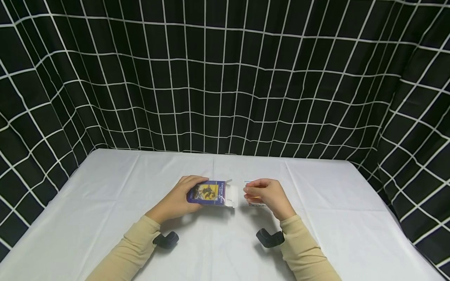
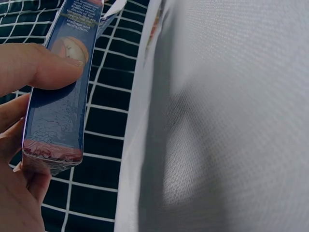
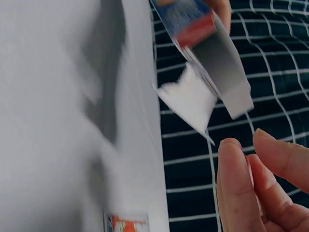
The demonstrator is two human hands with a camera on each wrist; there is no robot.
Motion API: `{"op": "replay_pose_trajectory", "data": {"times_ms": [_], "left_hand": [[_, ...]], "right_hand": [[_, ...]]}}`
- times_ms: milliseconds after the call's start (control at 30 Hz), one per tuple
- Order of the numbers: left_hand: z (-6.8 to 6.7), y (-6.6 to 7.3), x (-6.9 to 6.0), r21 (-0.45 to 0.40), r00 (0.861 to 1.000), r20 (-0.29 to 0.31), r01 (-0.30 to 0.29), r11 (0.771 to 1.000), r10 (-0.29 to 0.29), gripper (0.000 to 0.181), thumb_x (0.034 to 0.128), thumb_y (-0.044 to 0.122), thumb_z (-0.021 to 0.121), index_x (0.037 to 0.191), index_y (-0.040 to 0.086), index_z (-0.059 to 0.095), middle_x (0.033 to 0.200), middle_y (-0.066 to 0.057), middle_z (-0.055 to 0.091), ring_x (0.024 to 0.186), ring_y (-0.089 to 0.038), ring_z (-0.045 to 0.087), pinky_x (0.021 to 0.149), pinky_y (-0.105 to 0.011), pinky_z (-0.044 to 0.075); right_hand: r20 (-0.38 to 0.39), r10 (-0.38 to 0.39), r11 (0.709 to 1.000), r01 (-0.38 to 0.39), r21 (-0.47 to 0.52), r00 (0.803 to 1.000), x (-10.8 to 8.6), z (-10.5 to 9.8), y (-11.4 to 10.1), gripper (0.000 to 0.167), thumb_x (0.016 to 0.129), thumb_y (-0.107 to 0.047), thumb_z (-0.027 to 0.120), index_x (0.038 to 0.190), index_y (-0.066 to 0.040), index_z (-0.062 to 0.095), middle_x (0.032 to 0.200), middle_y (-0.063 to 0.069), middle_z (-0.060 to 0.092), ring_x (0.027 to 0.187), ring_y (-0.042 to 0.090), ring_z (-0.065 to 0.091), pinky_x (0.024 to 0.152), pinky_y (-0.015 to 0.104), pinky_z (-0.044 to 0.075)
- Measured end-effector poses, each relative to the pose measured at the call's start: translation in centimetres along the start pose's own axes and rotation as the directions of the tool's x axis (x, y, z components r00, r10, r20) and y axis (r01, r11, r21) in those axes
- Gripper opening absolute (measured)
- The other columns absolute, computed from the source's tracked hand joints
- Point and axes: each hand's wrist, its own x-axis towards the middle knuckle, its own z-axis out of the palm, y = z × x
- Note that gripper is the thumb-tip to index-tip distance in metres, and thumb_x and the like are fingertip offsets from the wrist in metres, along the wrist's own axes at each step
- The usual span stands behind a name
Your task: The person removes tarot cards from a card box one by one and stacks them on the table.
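Note:
My left hand (image 1: 177,199) grips a blue tarot card box (image 1: 207,192) with a yellow picture on its front, holding it above the table. Its thumb (image 2: 53,67) presses on the narrow side in the left wrist view. The box's right end is open, and a white flap (image 1: 232,195) sticks out from it. In the right wrist view the box's inside (image 3: 215,60) looks grey and hollow. My right hand (image 1: 273,195) hovers just right of the flap, fingers loosely bent, nothing visible between them. Under it a picture card (image 3: 128,224) lies on the table, partly hidden in the head view.
A white cloth (image 1: 197,249) with fold lines covers the table. Black curtains (image 1: 225,78) with a white grid stand along the back and both sides. A black wrist mount (image 1: 270,238) sits on the right sleeve, another (image 1: 166,240) on the left.

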Motion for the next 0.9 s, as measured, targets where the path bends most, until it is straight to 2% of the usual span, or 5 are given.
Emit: {"op": "replay_pose_trajectory", "data": {"times_ms": [233, 433, 633, 900], "left_hand": [[0.1, 0.0, 0.1, 0.003, 1.000, -0.005, -0.019, 1.000, 0.019, 0.073, 0.0728, 0.011, 0.080, 0.141, 0.014, 0.054, 0.141, -0.009, 0.054, 0.129, -0.029, 0.045, 0.111, -0.054, 0.038], [0.1, 0.0, 0.0, 0.006, 1.000, -0.007, -0.027, 1.000, 0.027, 0.072, 0.0727, 0.011, 0.081, 0.140, 0.013, 0.055, 0.139, -0.009, 0.056, 0.127, -0.028, 0.047, 0.110, -0.052, 0.039], [0.2, 0.1, 0.0, -0.004, 1.000, -0.009, -0.023, 1.000, 0.023, 0.072, 0.0725, 0.008, 0.081, 0.139, 0.013, 0.055, 0.140, -0.009, 0.056, 0.127, -0.028, 0.047, 0.109, -0.052, 0.039], [0.3, 0.2, 0.0, -0.006, 1.000, -0.001, -0.026, 1.000, 0.026, 0.073, 0.0727, 0.008, 0.081, 0.140, 0.013, 0.054, 0.140, -0.009, 0.056, 0.127, -0.028, 0.046, 0.110, -0.051, 0.039]], "right_hand": [[-0.008, -0.018, 0.999, 0.018, 0.028, 1.000, -0.3, 1.4, -0.1, 0.029, 0.089, -0.001, 0.066, 0.111, 0.018, 0.062, 0.088, 0.007, 0.072, 0.074, 0.009, 0.071, 0.073, 0.026, 0.061], [-0.040, -0.025, 0.999, 0.027, 0.037, 0.999, -0.4, 2.6, 0.0, 0.025, 0.086, 0.001, 0.069, 0.105, 0.017, 0.065, 0.087, 0.007, 0.072, 0.074, 0.009, 0.069, 0.073, 0.028, 0.061], [-0.042, -0.017, 0.999, 0.019, 0.041, 0.999, -0.3, 3.3, 0.4, 0.022, 0.085, 0.002, 0.069, 0.101, 0.016, 0.066, 0.083, 0.006, 0.072, 0.072, 0.009, 0.070, 0.072, 0.027, 0.061], [-0.059, -0.021, 1.000, 0.020, -0.013, 0.998, -0.3, 4.0, 0.7, 0.019, 0.084, -0.002, 0.073, 0.095, 0.013, 0.070, 0.080, 0.007, 0.074, 0.070, 0.007, 0.070, 0.070, 0.025, 0.060]]}}
